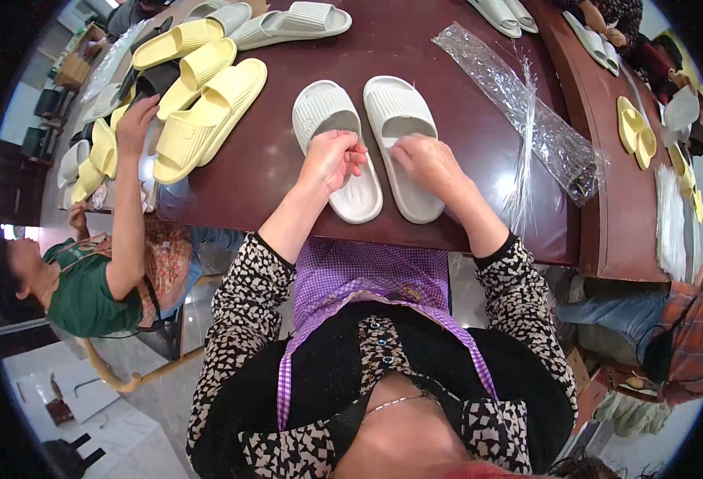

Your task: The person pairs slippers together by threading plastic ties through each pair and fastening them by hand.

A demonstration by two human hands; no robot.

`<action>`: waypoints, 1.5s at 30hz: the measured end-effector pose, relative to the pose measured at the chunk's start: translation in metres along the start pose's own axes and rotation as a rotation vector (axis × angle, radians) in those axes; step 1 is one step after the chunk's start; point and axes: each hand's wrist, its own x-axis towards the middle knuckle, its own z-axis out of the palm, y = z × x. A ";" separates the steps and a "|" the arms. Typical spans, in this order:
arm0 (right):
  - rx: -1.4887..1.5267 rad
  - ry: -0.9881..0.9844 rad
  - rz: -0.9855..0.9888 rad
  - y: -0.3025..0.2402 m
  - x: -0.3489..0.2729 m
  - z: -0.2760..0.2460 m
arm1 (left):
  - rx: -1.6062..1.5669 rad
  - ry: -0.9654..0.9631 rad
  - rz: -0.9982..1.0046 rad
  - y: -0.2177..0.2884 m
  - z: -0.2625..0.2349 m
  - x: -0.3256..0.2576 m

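Observation:
Two pale grey slide sandals lie side by side on the dark red table in front of me, straps at the far end: a left slide [326,105] and a right slide [399,105]. My left hand [335,160] is over the left slide's footbed, just below its strap, with the fingers curled in. Over the right slide, my right hand [431,166] has its thumb and fingers pinched together by the strap's opening. A small whitish bit shows beside those fingertips. What either hand pinches, if anything, is too small to make out.
Yellow slides [208,124] and grey slides [307,22] are heaped at the far left, where a co-worker's hand [136,120] reaches in. Clear plastic bags [487,68] and a bundle of thin white ties [525,152] lie right. More yellow slides [635,132] rest on the adjoining table.

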 end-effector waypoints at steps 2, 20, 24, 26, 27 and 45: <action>0.049 0.113 -0.033 -0.001 0.007 0.005 | 0.001 0.007 0.017 0.002 0.001 0.004; 0.453 0.025 0.077 0.027 0.007 -0.028 | 0.052 0.082 0.044 0.004 0.011 0.013; 0.556 0.161 0.220 0.052 0.049 -0.047 | 0.063 0.083 0.039 0.004 0.012 0.013; 0.481 0.250 0.227 0.066 0.076 -0.046 | 0.067 0.084 0.041 0.007 0.011 0.011; 0.360 0.231 0.279 0.075 0.090 -0.040 | 0.066 0.084 0.048 0.008 0.011 0.012; 0.535 -0.114 0.003 0.015 0.190 0.001 | 0.070 0.073 0.089 -0.003 0.012 0.016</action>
